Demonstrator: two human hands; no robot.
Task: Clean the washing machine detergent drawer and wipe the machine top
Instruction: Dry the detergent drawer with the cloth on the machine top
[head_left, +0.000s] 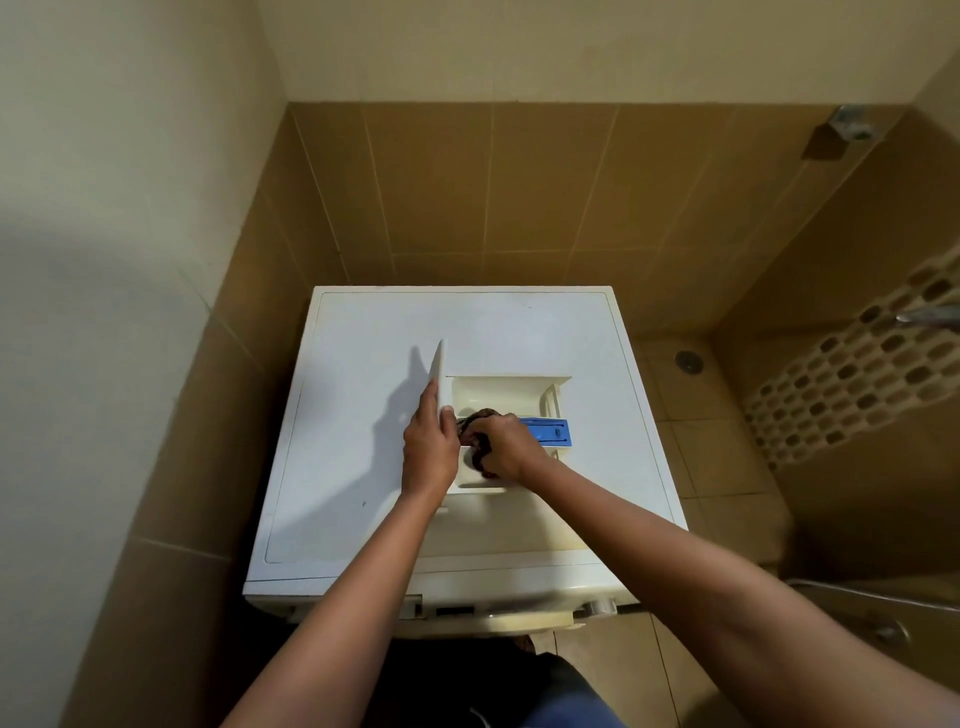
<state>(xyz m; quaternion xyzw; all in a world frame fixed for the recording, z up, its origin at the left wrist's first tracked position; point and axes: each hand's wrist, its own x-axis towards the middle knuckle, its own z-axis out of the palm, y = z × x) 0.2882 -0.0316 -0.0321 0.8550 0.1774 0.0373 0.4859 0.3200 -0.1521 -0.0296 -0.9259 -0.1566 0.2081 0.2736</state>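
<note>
Here the detergent drawer (498, 395) lies flat on the machine top (363, 338), roughly at its middle, with its white front panel (438, 369) standing upright at the left end. My left hand (428, 452) braces that panel: my fingers run straight up its outer face and my thumb sits on the inner side, so the panel is pinched between them. My right hand (506, 447) is balled around a dark cloth (470, 426), fingers curled tight on it, and it presses the cloth down into the near compartment, just beside my left thumb. Part of the cloth bunches out toward the panel from under my knuckles. The blue insert (550, 431) shows just to the right of my right hand, touching or nearly touching my wrist. Both my forearms reach forward from the bottom of the view, bare, converging over the front edge of the machine, the right wrist bent inward across the drawer.
</note>
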